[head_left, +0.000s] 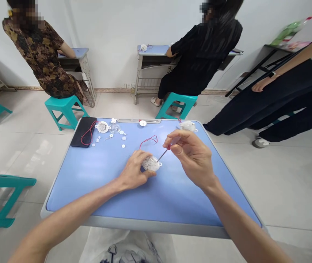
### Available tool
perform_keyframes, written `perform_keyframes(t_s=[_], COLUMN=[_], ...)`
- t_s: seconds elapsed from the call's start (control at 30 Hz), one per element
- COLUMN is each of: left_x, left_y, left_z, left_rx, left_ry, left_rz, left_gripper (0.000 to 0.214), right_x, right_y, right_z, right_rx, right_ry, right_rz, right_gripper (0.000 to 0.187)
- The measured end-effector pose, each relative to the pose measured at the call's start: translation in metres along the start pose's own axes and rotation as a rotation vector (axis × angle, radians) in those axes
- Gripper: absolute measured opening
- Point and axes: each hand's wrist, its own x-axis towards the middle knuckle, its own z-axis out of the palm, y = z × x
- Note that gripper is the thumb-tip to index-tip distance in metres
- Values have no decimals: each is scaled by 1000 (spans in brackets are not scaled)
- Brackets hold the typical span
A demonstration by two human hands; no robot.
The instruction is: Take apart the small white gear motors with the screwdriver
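My left hand grips a small round motor housing of translucent plastic against the blue desk top. A red wire loops up from it. My right hand pinches a red-handled screwdriver, whose thin shaft touches or nearly touches the housing. Farther off lie an opened motor casing, a clear round cover, and several small white parts. A second white motor sits at the far edge.
A black phone lies at the desk's far left, under a red wire. Two seated people work at wall desks beyond, and a standing person is at the right. Teal stools surround the desk, and a white plastic bag lies below its near edge.
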Motion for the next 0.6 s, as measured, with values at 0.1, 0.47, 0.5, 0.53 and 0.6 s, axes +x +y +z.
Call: perform_keyframes(t_s=[0.1, 0.47, 0.5, 0.53, 0.6], left_x=[0, 0, 0, 0, 0], left_y=[0, 0, 0, 0, -1], left_z=[0, 0, 0, 0, 0], left_rx=[-5, -16, -18, -22, -28], left_ry=[2, 0, 3, 5, 8], left_rz=[-2, 0, 3, 5, 9], left_gripper=[45, 46, 45, 45, 45], right_x=[1, -3, -3, -3, -3], right_y=[4, -8, -8, -8, -7], right_z=[2, -5, -5, -6, -5], right_rx=[-39, -1, 0, 2, 4], right_ry=[83, 57, 31, 6, -36], right_rz=[-16, 55, 50, 45, 31], right_gripper=[14, 25, 24, 23, 24])
